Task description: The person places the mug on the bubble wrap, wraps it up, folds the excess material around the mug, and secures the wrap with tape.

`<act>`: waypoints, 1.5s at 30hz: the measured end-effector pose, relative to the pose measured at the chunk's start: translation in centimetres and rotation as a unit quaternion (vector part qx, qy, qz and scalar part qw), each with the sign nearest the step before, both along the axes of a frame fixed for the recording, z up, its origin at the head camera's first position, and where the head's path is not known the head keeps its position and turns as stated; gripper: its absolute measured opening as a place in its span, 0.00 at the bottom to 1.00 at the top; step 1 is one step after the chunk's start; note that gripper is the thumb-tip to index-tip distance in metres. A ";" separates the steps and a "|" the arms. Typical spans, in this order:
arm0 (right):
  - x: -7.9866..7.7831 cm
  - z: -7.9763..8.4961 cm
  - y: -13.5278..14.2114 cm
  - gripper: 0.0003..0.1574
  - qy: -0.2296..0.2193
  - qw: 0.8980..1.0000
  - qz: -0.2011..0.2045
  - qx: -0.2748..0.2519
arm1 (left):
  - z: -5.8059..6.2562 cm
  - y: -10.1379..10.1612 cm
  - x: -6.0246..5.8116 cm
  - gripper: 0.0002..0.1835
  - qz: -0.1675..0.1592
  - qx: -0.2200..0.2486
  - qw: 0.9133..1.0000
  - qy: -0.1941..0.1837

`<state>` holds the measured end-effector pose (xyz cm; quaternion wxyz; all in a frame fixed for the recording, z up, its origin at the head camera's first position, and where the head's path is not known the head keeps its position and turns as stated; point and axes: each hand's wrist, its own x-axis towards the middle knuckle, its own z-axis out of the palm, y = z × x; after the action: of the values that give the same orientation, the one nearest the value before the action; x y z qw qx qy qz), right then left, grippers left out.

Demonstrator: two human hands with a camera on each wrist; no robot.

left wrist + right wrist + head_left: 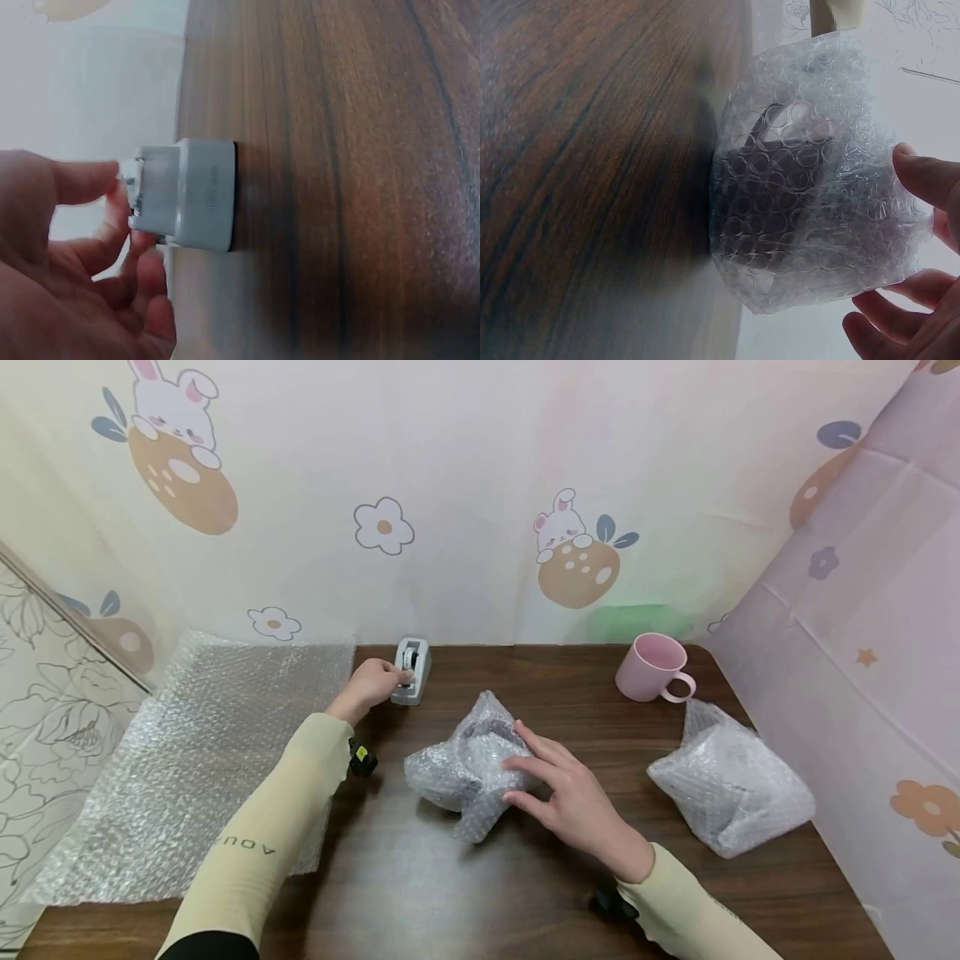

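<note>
In the head view my left hand [371,685] is at a grey tape dispenser [407,696] near the back edge of the table. Its thumb and forefinger pinch the end of the clear tape [130,182] at the dispenser's cutter, seen in the left wrist view. My right hand [576,797] holds the side of a bubble-wrapped mug [450,777] at mid-table, thumb and fingers spread around the wrap. Through the bubbles in the right wrist view, a dark body [769,195] with a handle-like loop shows. The wrap's top is folded inward, its corners sticking out.
A large sheet of bubble wrap [187,760] covers the table's left side. At the back right stands a pink mug [651,670]. Another bubble-wrapped bundle [731,785] lies in front of it, near the right edge. A printed curtain [465,460] hangs behind the table.
</note>
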<state>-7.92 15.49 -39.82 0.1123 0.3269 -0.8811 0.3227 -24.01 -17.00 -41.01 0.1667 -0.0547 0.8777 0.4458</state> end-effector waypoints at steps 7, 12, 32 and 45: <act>0.0 -0.1 0.0 0.26 0.008 1.000 0.002 -0.010 | -0.4 0.5 0.2 0.20 -0.018 -0.046 0.998 0.041; -0.1 0.0 0.0 0.26 0.009 1.000 0.001 -0.008 | -0.2 1.1 0.1 0.20 -0.011 -0.107 0.991 0.074; -0.2 -0.1 0.1 0.26 0.011 1.000 0.002 -0.009 | 0.2 1.7 2.2 0.27 -0.001 -0.165 0.974 0.157; 0.1 -0.1 0.2 0.26 -0.001 1.000 0.000 -0.005 | -0.5 -0.1 3.3 0.17 0.012 0.114 0.993 -0.036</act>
<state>-7.86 15.69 -39.96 0.1129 0.3257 -0.8797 0.3277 -20.68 -17.09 -41.48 0.1980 -0.0618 0.8140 0.5426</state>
